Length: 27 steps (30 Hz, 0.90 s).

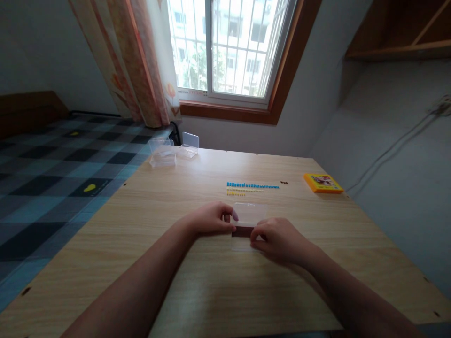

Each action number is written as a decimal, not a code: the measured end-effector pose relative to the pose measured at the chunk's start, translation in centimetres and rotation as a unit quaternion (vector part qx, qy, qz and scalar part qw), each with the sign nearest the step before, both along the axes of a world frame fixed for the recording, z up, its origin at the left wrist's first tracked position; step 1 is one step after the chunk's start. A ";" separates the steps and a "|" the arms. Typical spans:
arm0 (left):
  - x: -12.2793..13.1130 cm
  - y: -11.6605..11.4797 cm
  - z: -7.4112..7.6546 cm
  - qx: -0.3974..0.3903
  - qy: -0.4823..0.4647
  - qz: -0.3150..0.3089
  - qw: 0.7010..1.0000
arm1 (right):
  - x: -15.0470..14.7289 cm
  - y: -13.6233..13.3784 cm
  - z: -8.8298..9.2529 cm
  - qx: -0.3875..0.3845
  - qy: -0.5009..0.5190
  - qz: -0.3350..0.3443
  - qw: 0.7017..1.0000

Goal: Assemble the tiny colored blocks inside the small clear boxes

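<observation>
A clear plastic box (243,243) lies on the table in front of me, its transparent lid (248,213) on the far side. A dark brown strip (242,232) shows across the box; I cannot make out its separate parts. My left hand (216,218) is closed on the box's left end, thumb by the brown strip. Curled over the right end is my right hand (278,237), fingers bent at the strip; its fingertips are partly hidden. Beyond the box lie rows of tiny blue pieces (252,185) and yellow pieces (235,193).
A few tiny dark pieces (283,182) lie right of the rows. An orange-yellow box (322,183) sits near the table's right edge. Two clear plastic boxes, one nearer (162,157) and one farther (188,149), stand at the back left. A checked bed (70,164) adjoins the left side.
</observation>
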State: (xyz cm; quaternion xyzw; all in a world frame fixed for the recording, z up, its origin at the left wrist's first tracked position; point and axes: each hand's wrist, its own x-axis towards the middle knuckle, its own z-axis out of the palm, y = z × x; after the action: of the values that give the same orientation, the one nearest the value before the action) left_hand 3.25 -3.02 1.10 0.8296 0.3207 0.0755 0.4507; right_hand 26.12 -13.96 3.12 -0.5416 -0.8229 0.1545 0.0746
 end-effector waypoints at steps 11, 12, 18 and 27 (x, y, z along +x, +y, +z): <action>0.0 -0.1 0.0 0.009 0.014 0.009 1.000 | 0.6 -0.1 0.0 0.007 -0.043 -0.034 0.998; 0.0 -0.1 0.1 0.010 0.014 0.010 1.000 | 0.6 -0.2 -0.1 0.011 -0.043 -0.039 0.998; 0.1 -0.1 0.1 0.028 0.017 0.004 0.999 | 1.1 -0.6 0.0 0.036 -0.014 -0.054 0.998; 0.1 -0.2 -0.2 0.014 0.007 0.008 1.000 | 0.6 -0.9 0.5 0.017 -0.028 -0.055 0.998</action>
State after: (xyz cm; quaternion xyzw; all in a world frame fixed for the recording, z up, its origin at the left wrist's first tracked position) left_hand 3.40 -3.20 0.93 0.8337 0.3294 0.0782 0.4362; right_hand 26.69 -14.87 3.58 -0.5892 -0.7959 0.1208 0.0688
